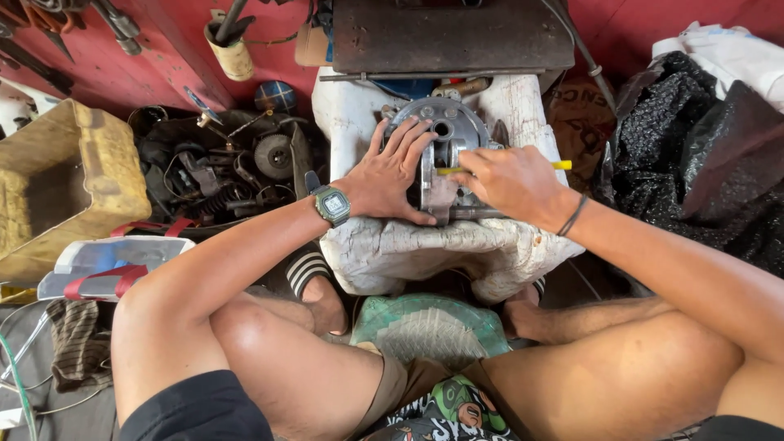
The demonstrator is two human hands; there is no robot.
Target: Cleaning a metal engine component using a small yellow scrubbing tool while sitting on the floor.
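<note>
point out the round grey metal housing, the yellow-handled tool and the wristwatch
round grey metal housing (454,124): head view, upper flat face beside the centre hole
yellow-handled tool (562,165): head view, yellow end sticking out past the right hand
square grey-green wristwatch (332,204): head view, watch face on left wrist

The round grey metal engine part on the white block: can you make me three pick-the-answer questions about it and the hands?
1. Where does the round grey metal engine part sit?
A. on the chipped white block
B. in the yellow box
C. on the person's knee

2. What colour is the handle of the thin tool in the right hand?
A. red
B. yellow
C. blue

3. How is the left hand placed?
A. in a fist, off the part
B. hanging in the air
C. spread flat against the part

Answers: 1 A, the part rests on top of the white block between the legs. 2 B, a yellow end sticks out past the right hand. 3 C, the fingers lie open on the part's round face.
</note>
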